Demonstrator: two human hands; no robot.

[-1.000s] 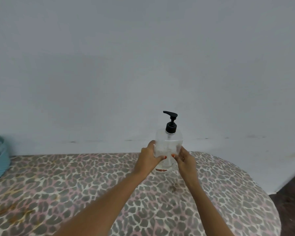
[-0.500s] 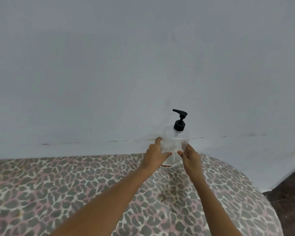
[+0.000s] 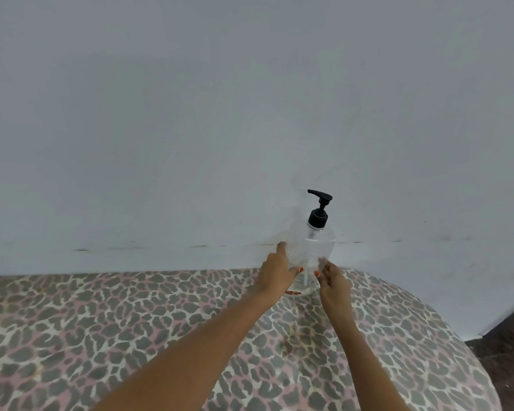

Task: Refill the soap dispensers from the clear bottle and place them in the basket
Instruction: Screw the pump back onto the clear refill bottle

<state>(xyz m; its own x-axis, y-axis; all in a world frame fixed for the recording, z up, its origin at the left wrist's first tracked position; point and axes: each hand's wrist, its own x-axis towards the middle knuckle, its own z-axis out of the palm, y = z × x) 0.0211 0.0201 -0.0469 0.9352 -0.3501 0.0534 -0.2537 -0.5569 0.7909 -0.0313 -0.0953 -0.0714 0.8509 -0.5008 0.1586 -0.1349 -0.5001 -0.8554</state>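
— Dispenser (image 3: 316,247)?
— Clear, black pump, upright at far edge of leopard-print desk (image 3: 101,336) — by wall.
— Grip?
— Left hand (image 3: 275,274) and right hand (image 3: 333,281) pressed on lower sides.

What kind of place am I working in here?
Probably a room in a home, not a workshop: a rounded table under a leopard-print cloth stands against a plain, scuffed pale wall, and both hands hold a clear pump dispenser.

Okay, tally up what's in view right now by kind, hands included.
Clear dispenser with black pump: 1
Hands: 2, left hand and right hand
Leopard-print table cover: 1
Total: 4
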